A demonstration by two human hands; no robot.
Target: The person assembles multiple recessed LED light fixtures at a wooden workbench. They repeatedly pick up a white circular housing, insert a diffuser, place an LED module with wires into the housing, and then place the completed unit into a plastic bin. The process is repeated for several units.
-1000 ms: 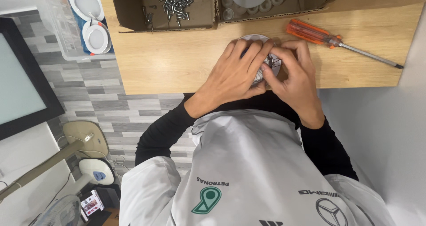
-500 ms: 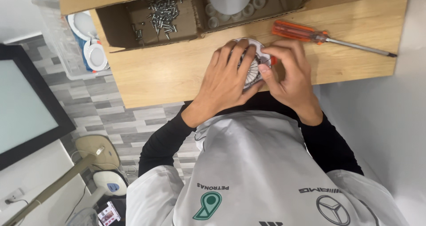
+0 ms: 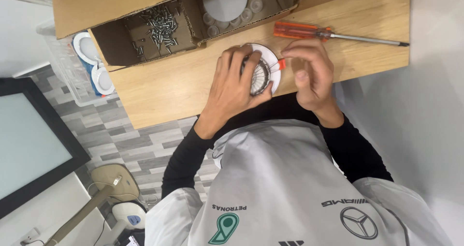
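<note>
Round white lamp (image 3: 263, 72) gripped by left fingers (image 3: 246, 67); right fingers (image 3: 302, 50) pinch its orange clip (image 3: 281, 64).

floor: grey tile (image 3: 130, 139) | wood bench (image 3: 159, 89) | white wall (image 3: 430, 106)

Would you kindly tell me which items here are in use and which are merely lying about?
In hand:
round white downlight, gripped by left hand
orange clip, at right hand

Lying about:
orange screwdriver
screws in cardboard box
monitor

Head camera looks straight down, close over the wooden table (image 3: 169, 89)
</note>
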